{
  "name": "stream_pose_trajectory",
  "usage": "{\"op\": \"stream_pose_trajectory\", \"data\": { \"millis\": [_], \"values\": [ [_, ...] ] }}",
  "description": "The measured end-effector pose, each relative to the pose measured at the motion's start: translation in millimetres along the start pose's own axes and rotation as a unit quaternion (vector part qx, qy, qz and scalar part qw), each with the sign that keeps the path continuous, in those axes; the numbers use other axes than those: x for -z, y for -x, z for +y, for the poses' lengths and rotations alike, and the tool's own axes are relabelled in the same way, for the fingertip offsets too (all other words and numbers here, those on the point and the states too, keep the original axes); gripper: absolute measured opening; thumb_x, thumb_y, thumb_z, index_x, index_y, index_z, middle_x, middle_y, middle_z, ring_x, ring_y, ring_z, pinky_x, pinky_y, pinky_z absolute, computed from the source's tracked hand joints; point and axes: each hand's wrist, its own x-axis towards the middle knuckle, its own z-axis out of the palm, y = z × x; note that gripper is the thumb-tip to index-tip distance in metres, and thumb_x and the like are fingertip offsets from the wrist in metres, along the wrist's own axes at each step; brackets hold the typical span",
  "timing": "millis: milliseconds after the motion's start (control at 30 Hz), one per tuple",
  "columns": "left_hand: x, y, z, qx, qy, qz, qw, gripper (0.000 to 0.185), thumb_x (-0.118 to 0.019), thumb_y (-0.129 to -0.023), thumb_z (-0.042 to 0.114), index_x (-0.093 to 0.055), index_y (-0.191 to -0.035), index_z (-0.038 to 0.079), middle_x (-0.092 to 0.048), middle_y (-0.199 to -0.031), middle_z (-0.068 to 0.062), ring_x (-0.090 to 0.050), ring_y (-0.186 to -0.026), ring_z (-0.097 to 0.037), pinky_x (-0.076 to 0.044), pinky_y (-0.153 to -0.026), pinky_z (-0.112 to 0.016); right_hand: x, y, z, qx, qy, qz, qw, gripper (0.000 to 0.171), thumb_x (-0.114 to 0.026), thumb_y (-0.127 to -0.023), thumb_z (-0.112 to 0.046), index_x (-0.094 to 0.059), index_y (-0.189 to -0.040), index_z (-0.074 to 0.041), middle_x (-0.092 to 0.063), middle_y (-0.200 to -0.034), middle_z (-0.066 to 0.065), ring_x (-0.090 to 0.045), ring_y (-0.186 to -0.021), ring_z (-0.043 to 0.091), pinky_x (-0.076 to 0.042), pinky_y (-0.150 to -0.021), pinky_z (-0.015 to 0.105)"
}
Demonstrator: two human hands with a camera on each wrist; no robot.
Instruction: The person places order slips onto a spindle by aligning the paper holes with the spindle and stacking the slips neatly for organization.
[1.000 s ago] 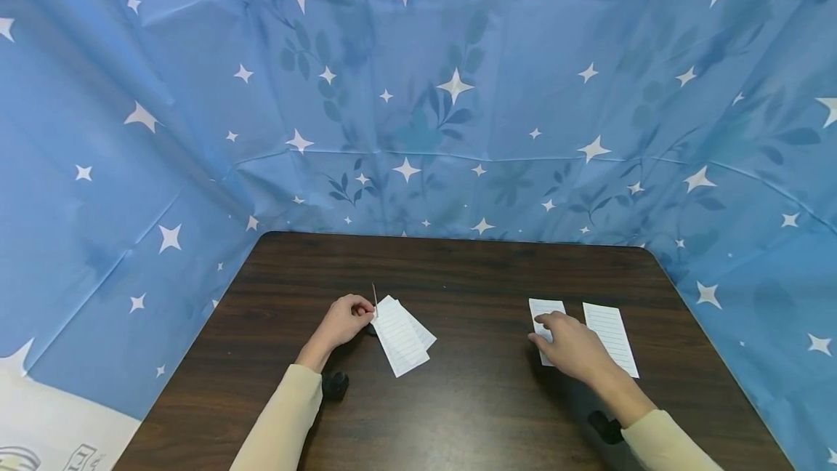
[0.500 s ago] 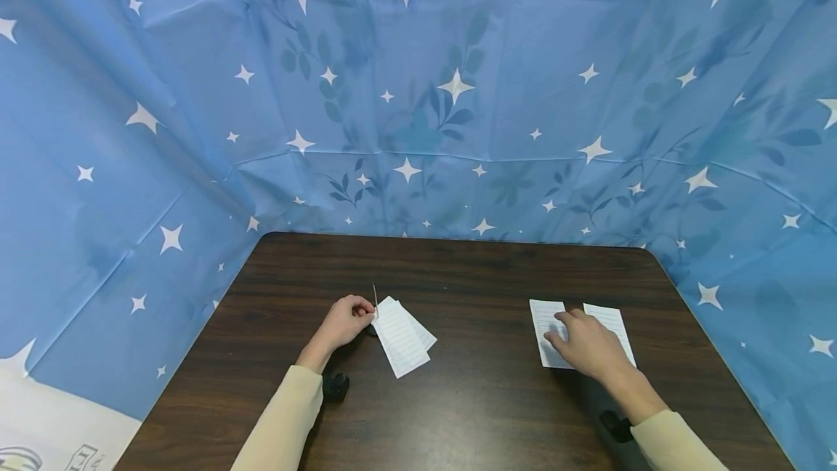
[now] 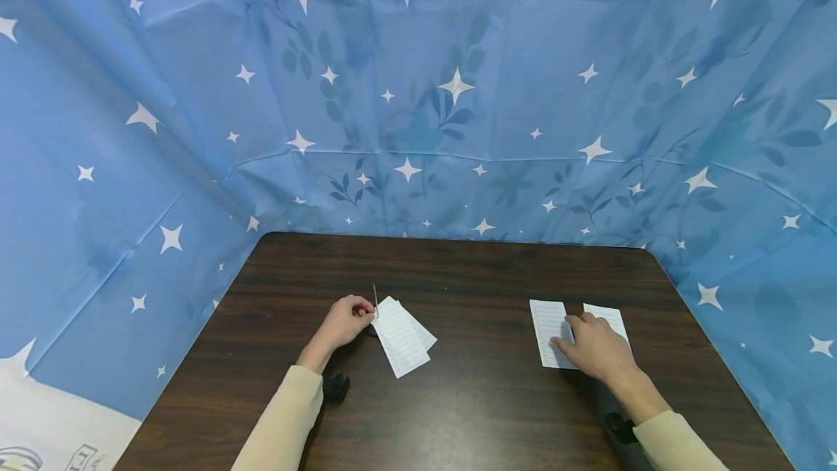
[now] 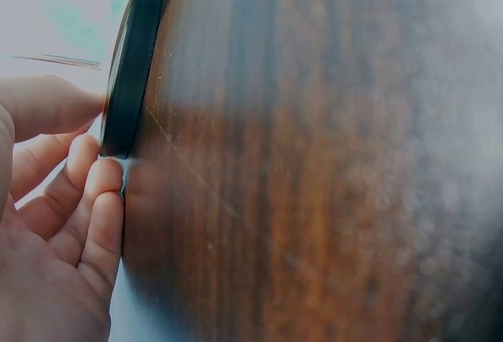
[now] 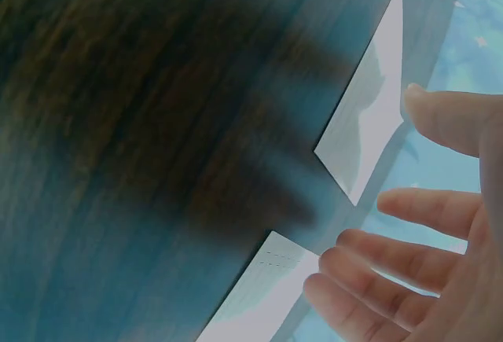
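Observation:
My left hand (image 3: pixel 343 320) has thumb and forefinger pinched at the foot of a bill spike, a thin upright rod (image 3: pixel 375 298) on a round black base (image 4: pixel 134 71). Two lined paper slips (image 3: pixel 402 344) fan out from the spike to its right, overlapping each other. The left wrist view shows the thumb at the base's top face and the other fingers bent beside its rim. At the right, my right hand (image 3: pixel 596 346) hovers with spread, slightly bent fingers over the gap between a left slip (image 3: pixel 549 329) and a right slip (image 3: pixel 608 316), partly covering both.
A dark wood-grain table (image 3: pixel 471 413) lies under everything. Behind it hangs a blue curtain (image 3: pixel 418 93) with white stars. Black wrist cameras, such as the left one (image 3: pixel 336 387), sit under both sleeves. A white printed surface (image 3: pixel 59 431) shows at lower left.
My right hand has moved rightward from over the left loose slip towards the right one, uncovering most of the left slip. The left hand, spike and fanned slips stay put.

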Motion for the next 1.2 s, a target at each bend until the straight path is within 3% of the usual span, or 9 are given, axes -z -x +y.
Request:
{"op": "stream_pose_trajectory", "data": {
  "millis": [533,933,1200],
  "values": [
    [-0.1,0.8,1.0,0.002,0.003,0.001,1.0,0.004,-0.07,-0.093,0.007,-0.072,-0.096,0.005,-0.057,-0.087,-0.003,-0.05,-0.075,-0.018,-0.044,-0.069,-0.035,-1.4,1.5,0.1,-0.001,0.008,-0.027,1.0,0.061,-0.074,-0.089,-0.047,-0.068,-0.12,0.005,-0.06,-0.116,0.032,-0.058,-0.098,0.049,-0.05,-0.075,0.064],
    [-0.4,1.0,1.7,0.002,-0.003,0.007,1.0,0.004,-0.071,-0.092,0.007,-0.072,-0.096,0.005,-0.057,-0.087,-0.003,-0.051,-0.075,-0.018,-0.044,-0.07,-0.034,-3.0,3.8,-3.4,0.002,0.011,-0.023,1.0,0.058,-0.074,-0.091,-0.042,-0.068,-0.122,0.007,-0.058,-0.118,0.035,-0.055,-0.1,0.052,-0.049,-0.078,0.065],
    [-0.5,0.1,-0.8,-0.009,-0.005,0.013,0.9999,0.005,-0.072,-0.091,0.007,-0.072,-0.095,0.004,-0.058,-0.087,-0.003,-0.052,-0.075,-0.016,-0.044,-0.07,-0.032,-5.3,1.8,-5.8,-0.006,0.009,-0.028,1.0,0.054,-0.075,-0.091,-0.038,-0.069,-0.123,0.005,-0.06,-0.114,0.029,-0.055,-0.101,0.048,-0.05,-0.079,0.063]
  ]
}}
